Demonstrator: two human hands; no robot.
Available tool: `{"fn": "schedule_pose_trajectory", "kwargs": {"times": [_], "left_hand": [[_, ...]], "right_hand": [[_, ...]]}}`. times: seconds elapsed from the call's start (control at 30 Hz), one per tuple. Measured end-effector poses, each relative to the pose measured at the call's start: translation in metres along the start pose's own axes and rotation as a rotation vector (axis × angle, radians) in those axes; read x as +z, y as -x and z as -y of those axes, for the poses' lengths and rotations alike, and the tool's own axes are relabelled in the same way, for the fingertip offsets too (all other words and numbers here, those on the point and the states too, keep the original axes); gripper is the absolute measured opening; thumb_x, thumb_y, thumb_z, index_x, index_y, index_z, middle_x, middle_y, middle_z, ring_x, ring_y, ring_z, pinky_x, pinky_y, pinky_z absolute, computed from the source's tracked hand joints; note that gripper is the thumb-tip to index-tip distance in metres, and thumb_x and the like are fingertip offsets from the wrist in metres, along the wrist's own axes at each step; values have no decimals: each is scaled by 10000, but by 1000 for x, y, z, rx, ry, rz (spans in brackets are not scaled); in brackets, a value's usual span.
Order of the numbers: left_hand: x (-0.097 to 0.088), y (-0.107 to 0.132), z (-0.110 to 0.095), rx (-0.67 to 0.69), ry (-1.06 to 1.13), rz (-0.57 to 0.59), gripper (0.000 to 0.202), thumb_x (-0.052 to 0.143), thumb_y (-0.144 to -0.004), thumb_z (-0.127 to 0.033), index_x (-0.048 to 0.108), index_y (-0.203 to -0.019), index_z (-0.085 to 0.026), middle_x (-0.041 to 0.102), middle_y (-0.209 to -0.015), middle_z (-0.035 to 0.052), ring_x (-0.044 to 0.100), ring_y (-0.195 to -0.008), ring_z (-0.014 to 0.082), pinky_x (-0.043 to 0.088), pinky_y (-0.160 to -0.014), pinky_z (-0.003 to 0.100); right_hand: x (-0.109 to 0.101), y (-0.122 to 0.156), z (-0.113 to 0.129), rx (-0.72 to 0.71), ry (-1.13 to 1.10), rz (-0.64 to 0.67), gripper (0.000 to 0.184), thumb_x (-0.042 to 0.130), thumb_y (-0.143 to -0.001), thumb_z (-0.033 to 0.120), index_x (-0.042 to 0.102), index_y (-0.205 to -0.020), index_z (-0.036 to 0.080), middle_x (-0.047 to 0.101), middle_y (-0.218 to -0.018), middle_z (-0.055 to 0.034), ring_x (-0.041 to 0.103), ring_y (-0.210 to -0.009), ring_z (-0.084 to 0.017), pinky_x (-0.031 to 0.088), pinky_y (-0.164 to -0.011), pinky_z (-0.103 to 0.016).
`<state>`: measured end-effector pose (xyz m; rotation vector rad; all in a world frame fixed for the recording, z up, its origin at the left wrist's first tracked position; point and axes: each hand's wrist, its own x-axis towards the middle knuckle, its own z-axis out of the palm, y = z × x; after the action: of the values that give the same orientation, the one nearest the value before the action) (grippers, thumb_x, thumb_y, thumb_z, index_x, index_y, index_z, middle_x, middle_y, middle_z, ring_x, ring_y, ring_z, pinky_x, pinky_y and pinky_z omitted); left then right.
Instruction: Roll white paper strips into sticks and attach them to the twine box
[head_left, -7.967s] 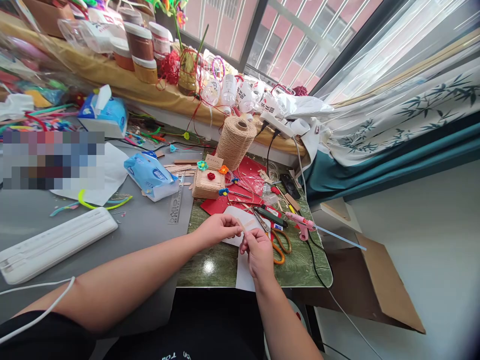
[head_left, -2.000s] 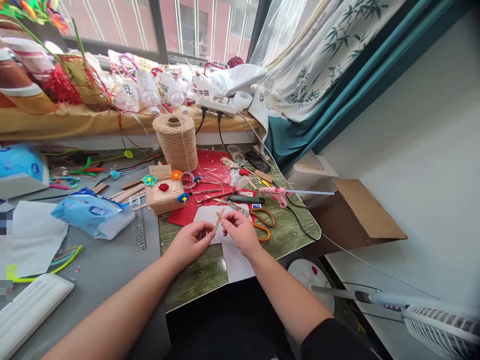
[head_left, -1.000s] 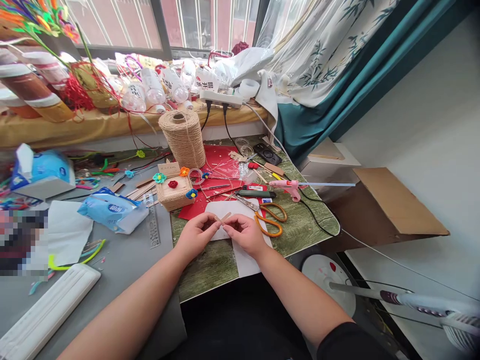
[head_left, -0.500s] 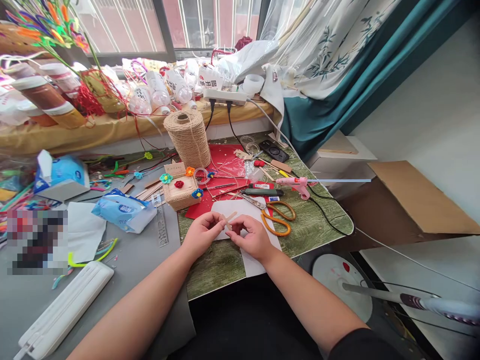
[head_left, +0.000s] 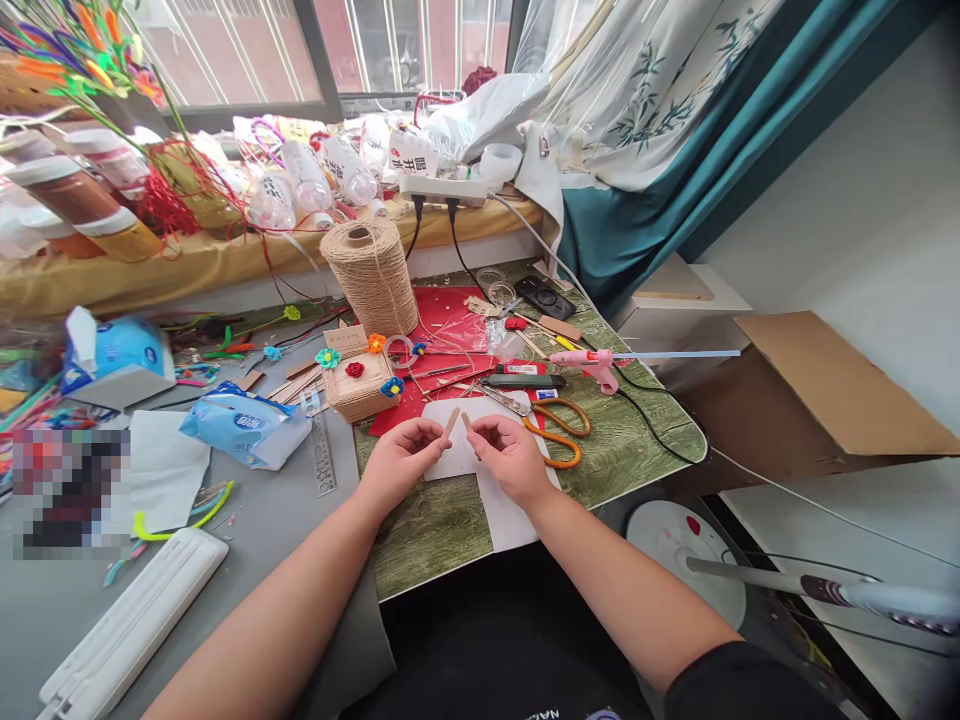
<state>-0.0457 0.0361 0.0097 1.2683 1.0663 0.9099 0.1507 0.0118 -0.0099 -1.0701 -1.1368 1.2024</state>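
Note:
My left hand (head_left: 401, 457) pinches a short piece of wooden stick (head_left: 450, 424) that points up and to the right. My right hand (head_left: 510, 455) pinches a second, smaller stick piece (head_left: 466, 421) whose tip shows just beside the first. The two pieces stand slightly apart above a white sheet of paper (head_left: 487, 480) on the green mat (head_left: 622, 440). Orange-handled scissors (head_left: 555, 432) lie just right of my right hand.
A pink glue gun (head_left: 592, 364), a twine spool (head_left: 373, 272), a small woven box with flowers (head_left: 360, 380), a red sheet (head_left: 442, 340), a ruler (head_left: 322, 452), tissue packs (head_left: 244, 425) and a white long case (head_left: 127, 630) crowd the desk. A cardboard box (head_left: 825, 390) and fan (head_left: 862, 600) sit to the right.
One second ago both hands held one stick between them, then crossed pieces. Now the stick is in two pieces, one in each hand, pulled slightly apart and raised.

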Motion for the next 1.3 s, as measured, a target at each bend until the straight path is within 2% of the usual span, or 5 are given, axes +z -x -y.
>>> {"fn": "schedule_pose_trajectory", "kwargs": {"times": [0.23, 0.57, 0.73, 1.17, 1.3], "left_hand": [[8, 5, -1, 13, -42, 95, 262, 763, -837, -375, 729, -1003, -175, 750, -942, 63, 676, -869, 181, 533, -809, 308], [7, 6, 0, 50, -68, 42, 174, 719, -865, -319, 679, -963, -181, 696, -855, 22, 621, -780, 141, 475, -710, 251], [4, 4, 2, 73, -53, -41, 181, 711, -883, -343, 657, -973, -196, 653, -855, 6, 585, -763, 131, 447, -688, 243], [12, 6, 4, -1, 6, 81, 261, 773, -840, -380, 694, -995, -186, 702, -905, 34, 617, -782, 144, 491, -704, 267], [12, 6, 3, -2, -2, 69, 267, 781, -835, -389, 696, -995, -192, 693, -878, 21, 597, -743, 129, 473, -674, 253]], "right_hand": [[2, 3, 3, -39, 10, 29, 162, 730, -868, 379, 735, -950, 239, 706, -902, -39, 636, -798, -192, 522, -767, -342], [-3, 0, 0, 25, -38, 27, 192, 736, -865, 374, 658, -931, 211, 638, -810, -3, 566, -678, -137, 485, -652, -285], [-2, -1, -3, 46, -54, 31, 193, 746, -860, 373, 668, -935, 214, 654, -815, -5, 594, -682, -139, 506, -655, -286], [-3, -3, -3, 82, -69, 19, 202, 768, -838, 369, 659, -840, 200, 674, -738, -2, 621, -638, -141, 517, -615, -280], [-2, -2, -1, 74, -62, 23, 204, 776, -834, 378, 669, -834, 203, 657, -709, 6, 606, -631, -138, 506, -613, -278]]}}
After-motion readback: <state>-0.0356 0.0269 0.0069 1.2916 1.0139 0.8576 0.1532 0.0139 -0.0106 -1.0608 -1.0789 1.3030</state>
